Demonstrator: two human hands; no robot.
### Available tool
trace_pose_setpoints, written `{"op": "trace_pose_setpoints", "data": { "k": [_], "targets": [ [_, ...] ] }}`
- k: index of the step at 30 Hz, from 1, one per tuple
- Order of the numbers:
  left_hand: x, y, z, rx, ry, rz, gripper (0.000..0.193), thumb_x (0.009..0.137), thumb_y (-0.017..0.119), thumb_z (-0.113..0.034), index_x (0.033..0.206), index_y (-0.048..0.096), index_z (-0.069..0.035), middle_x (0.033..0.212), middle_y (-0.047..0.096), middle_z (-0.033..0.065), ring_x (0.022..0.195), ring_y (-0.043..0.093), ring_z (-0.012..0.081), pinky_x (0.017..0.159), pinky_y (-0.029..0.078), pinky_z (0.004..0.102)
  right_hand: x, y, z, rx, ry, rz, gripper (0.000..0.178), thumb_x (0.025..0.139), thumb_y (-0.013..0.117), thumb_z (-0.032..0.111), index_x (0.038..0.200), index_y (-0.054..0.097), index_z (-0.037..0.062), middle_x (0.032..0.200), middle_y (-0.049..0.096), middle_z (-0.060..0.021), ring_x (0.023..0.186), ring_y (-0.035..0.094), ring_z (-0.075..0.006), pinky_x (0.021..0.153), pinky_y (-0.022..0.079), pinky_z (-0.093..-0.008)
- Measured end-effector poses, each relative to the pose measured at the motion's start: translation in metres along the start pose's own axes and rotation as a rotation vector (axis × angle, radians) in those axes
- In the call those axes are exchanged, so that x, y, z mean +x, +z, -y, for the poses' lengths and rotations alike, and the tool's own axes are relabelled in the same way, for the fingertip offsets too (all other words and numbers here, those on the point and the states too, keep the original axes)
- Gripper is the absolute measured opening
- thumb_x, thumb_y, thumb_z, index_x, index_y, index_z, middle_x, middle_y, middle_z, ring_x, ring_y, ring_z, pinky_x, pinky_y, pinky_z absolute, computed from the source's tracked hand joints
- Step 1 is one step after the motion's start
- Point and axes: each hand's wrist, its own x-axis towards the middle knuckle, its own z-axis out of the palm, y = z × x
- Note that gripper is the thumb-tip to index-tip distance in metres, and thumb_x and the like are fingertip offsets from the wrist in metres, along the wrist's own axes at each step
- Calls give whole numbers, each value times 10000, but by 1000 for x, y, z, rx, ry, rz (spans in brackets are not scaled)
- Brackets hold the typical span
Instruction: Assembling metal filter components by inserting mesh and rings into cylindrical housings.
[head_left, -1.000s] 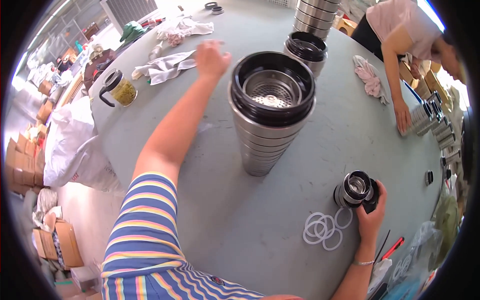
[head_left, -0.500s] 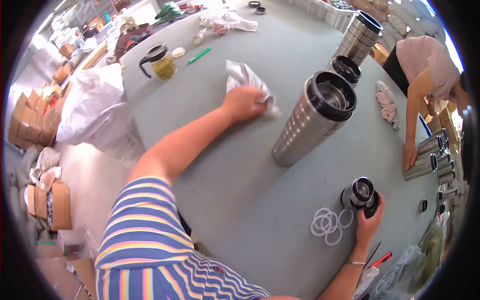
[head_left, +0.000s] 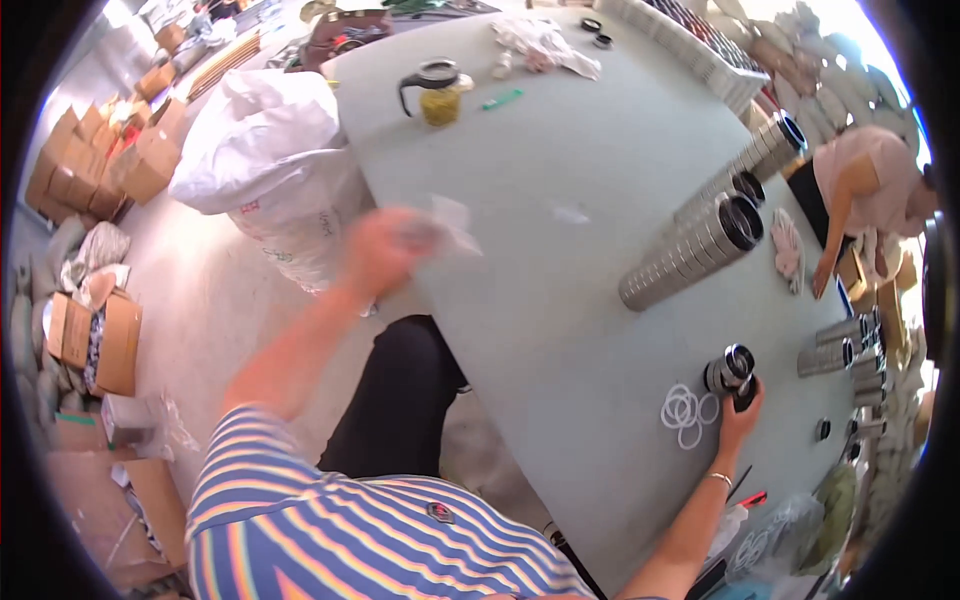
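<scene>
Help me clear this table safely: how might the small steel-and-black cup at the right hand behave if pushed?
The small steel-and-black cup would probably stay stiff, since its walls look metallic. Its shiny steel might feel slippery. Being round, it would likely roll if knocked onto its side.

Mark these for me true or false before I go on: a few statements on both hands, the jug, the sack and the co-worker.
1. The left grip holds a pale cloth. True, though both are blurred.
2. The right grip holds the white rings. False: they lie on the table; it is around a black piece at the steel-and-black cup.
3. The jug is left of the green pen in the picture. True.
4. The white sack lies on the table. False: it is beside the table's left edge.
5. The co-worker wears a striped top. False: it is plain, pale pink.
</scene>
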Motion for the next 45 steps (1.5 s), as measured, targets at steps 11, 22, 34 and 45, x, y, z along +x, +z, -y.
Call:
{"op": "trace_pose_setpoints", "data": {
  "k": [11, 22, 34, 45],
  "targets": [
    [200, 70, 96, 67, -126, -491, 947, 769, 947, -486, 1422, 467, 3, 1373, 587, 228, 1157, 654, 393, 980, 555, 464, -98, 6, 288, 68, -69, 168, 568, 841, 797, 76, 1381, 632, 7, 1397, 631, -184, 1327, 590, -345, 1119, 469, -475],
    [319, 63, 175, 229, -227, -569, 837, 695, 969, -413, 1282, 498, -45, 1298, 563, 186, 1076, 699, 432, 854, 627, 536, -78, 247, 447, 50, -509, 519, 664, 891, 806, 434, 1482, 637, 181, 1677, 414, -189, 1554, 357, -413, 1261, 272, -582],
    [427, 26, 250, 336, -362, -588, 927, 696, 962, -511, 1352, 528, -21, 1392, 587, 192, 1222, 671, 400, 980, 602, 515, -85, 268, 444, 34, -499, 577, 493, 896, 807, 385, 1354, 743, 212, 1527, 618, -98, 1436, 540, -334, 1263, 277, -553],
    [337, 108, 159, 312, 669, 441, 482, 1047, 629, -444, 1398, 655, -114, 1495, 627, 111, 1415, 550, 273, 1173, 431, 452, -19, 303, 433, 352, -576, 318, 331, 908, 678, -12, 1214, 778, 67, 1211, 772, -132, 1093, 734, -334, 980, 559, -468]
  ]
}}
